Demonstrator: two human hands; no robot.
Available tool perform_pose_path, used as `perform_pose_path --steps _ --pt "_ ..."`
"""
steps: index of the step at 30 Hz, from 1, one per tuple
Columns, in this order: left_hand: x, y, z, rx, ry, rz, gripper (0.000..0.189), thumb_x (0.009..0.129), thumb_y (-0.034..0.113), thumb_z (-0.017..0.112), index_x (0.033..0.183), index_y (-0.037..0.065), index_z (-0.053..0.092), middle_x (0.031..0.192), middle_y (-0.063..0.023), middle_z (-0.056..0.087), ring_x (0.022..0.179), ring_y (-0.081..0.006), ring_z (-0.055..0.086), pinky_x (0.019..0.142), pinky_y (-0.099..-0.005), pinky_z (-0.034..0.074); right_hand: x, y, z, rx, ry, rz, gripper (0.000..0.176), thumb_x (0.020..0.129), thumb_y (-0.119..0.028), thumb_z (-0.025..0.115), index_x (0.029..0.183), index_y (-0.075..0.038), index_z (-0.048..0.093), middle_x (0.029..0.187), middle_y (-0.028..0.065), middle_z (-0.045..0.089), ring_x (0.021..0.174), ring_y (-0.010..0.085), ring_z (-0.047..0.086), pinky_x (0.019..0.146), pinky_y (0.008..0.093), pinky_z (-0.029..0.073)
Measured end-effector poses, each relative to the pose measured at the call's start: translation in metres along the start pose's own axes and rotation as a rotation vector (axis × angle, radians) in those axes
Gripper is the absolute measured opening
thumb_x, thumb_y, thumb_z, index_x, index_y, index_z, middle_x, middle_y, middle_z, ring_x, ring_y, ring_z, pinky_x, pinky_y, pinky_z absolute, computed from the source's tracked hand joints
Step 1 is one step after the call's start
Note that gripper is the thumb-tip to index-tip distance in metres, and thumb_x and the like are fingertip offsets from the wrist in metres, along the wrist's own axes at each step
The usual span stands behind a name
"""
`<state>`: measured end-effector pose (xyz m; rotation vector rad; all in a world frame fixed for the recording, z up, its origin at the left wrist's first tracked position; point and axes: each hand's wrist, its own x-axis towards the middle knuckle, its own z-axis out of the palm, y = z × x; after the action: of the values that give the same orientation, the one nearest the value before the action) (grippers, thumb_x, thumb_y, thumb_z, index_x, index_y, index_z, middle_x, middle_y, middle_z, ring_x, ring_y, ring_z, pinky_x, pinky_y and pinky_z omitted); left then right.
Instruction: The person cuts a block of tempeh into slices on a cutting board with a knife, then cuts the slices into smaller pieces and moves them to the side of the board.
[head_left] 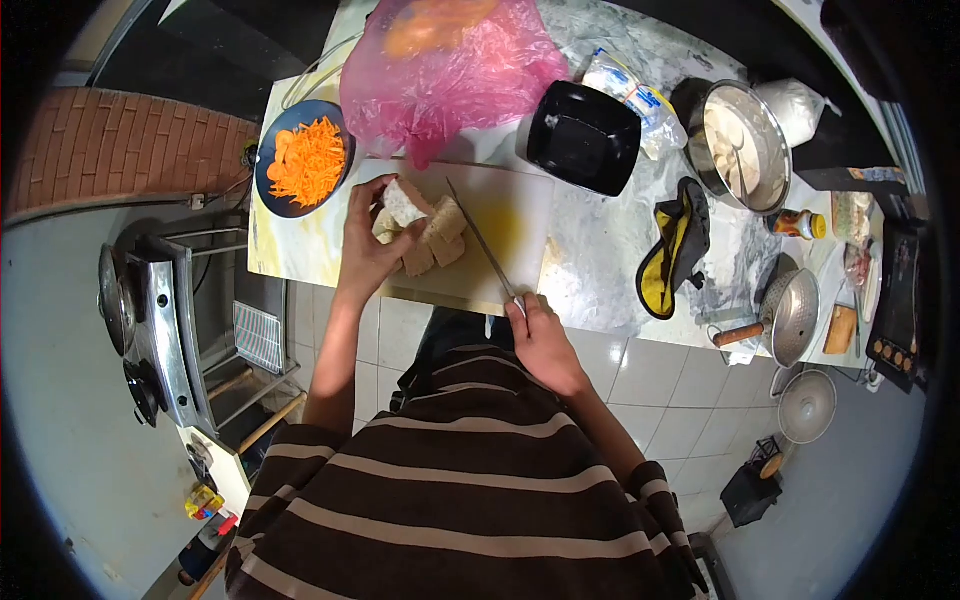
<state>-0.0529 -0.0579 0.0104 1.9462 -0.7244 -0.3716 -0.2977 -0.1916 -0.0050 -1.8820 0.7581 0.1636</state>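
On the pale cutting board [500,265] lie several light-brown blocks of food [440,243], cut into pieces. My left hand [370,245] is curled around one piece with a white face [404,202], lifted or tilted at the left of the others. A long knife [478,238] is in my right hand [541,345], its handle in my closed fingers. The blade points up and to the left, just right of the pieces. Yellow stains mark the board right of the blade.
A dark plate of shredded and sliced carrot [308,170] is at the left. Behind the board are a pink plastic bag [450,75] and a black bowl [584,137]. Rightward are a black-yellow cloth item [675,250], a metal pot [776,190] and a pan [793,320].
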Motion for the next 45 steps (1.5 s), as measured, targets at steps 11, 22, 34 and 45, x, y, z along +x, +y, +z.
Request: perform_pose_path --steps 11,22,34,45 --pt "0.0 -0.001 -0.011 -0.121 0.099 -0.049 0.067 0.076 0.004 0.083 0.135 0.003 0.05 0.124 -0.0093 0.056 0.114 -0.0207 0.056 0.102 -0.0352 0.046 -0.012 -0.013 -0.033 -0.01 -0.094 0.263 0.053 0.107 -0.037 0.039 0.138 0.006 0.047 0.11 0.0368 0.062 0.107 0.0536 0.058 0.093 0.0537 0.047" --pt "-0.013 -0.014 -0.021 -0.025 0.202 0.008 0.066 0.08 0.005 0.082 0.137 0.007 0.048 0.128 -0.0066 0.057 0.118 -0.0193 0.056 0.103 -0.0367 0.047 0.0 -0.012 0.002 0.002 -0.078 0.056 0.038 0.105 -0.03 0.046 0.111 0.006 0.055 0.092 0.0353 0.064 0.093 0.0528 0.061 0.081 0.0572 0.047" --pt "-0.003 0.007 0.066 0.184 -0.197 0.164 0.067 0.071 0.001 0.08 0.133 0.004 0.053 0.125 -0.0163 0.051 0.121 -0.0368 0.051 0.103 -0.0419 0.045 -0.022 0.014 -0.017 0.048 0.078 0.123 0.037 0.108 -0.032 0.044 0.113 0.004 0.051 0.064 0.0185 0.057 0.056 0.0272 0.056 0.055 0.0408 0.043" --pt "-0.007 0.002 0.058 0.392 -0.132 0.224 0.064 0.073 0.016 0.083 0.131 0.01 0.057 0.126 -0.0135 0.058 0.121 -0.0367 0.053 0.105 -0.047 0.039 -0.028 -0.016 -0.01 0.083 0.055 0.036 0.04 0.107 -0.028 0.042 0.126 0.008 0.046 0.08 0.0354 0.061 0.082 0.0556 0.06 0.07 0.0549 0.046"
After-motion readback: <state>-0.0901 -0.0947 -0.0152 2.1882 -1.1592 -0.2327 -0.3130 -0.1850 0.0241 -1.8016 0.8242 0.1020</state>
